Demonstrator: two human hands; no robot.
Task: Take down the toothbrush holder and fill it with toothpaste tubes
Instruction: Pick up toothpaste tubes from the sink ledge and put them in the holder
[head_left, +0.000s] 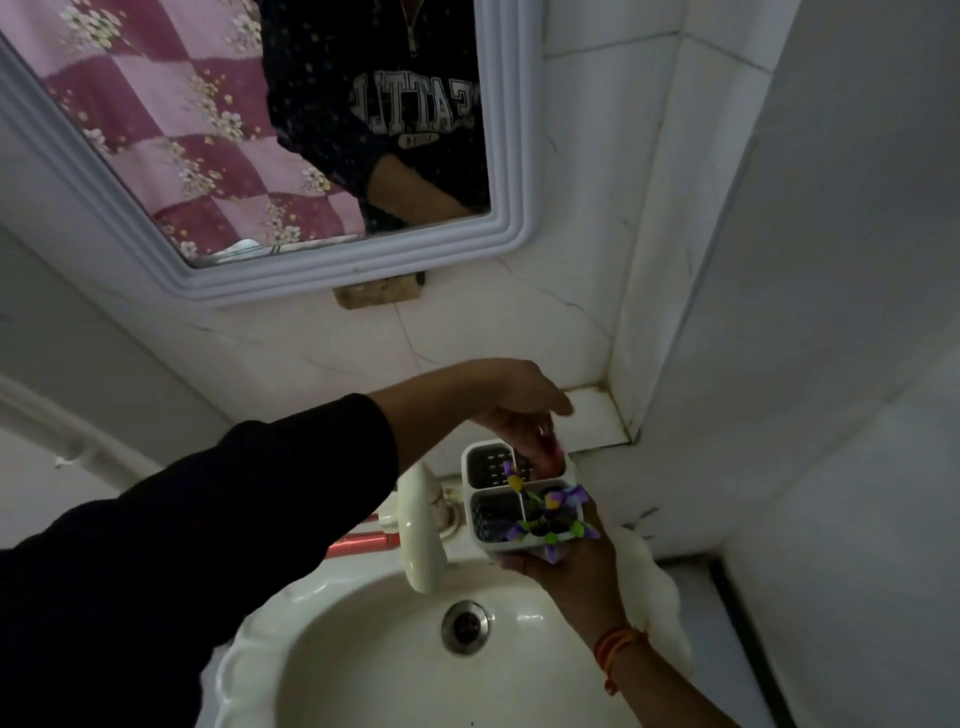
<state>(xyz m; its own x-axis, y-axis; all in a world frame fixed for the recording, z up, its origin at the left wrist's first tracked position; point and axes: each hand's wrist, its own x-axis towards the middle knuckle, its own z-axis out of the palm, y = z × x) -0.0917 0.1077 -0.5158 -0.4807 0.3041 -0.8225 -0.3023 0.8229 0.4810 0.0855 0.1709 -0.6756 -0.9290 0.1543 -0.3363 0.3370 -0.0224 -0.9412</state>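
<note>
Above the sink, you are cupping the toothbrush holder underneath in your right hand, already down, while your left hand is dipping bunched fingers into a rear compartment; red toothpaste tubes are waiting by the faucet, filling apparently unfinished.

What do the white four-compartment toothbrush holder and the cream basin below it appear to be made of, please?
The white four-compartment toothbrush holder looks like moulded plastic: thin even walls, rounded corners, slotted drain holes in the base, a dull sheen. The cream basin looks like glazed ceramic, judging by its smooth gloss and soft highlights near the metal drain; glossy plastic cannot be ruled out in this dim light.
</note>
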